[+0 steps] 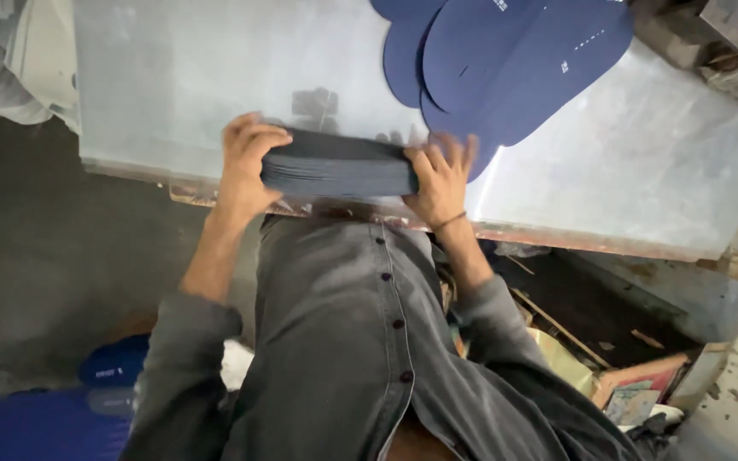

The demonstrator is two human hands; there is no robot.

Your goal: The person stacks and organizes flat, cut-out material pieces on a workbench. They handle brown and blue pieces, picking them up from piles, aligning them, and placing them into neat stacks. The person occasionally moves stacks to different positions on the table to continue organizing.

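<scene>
Left hand [248, 162] and right hand [442, 179] clasp a dark blue stack of sheets [339, 164] from both ends on the metal table [642, 162], near fanned oval blue cutouts [514, 60].

There is one view only, from a camera worn on the person's head and tilted steeply down over the chest. It looks along the grey shirt [343, 341] and both forearms to the near edge of the metal-topped desk [642, 162] — close, within arm's reach. The floor [44, 248] shows on either side — no second view shares the scene.
</scene>
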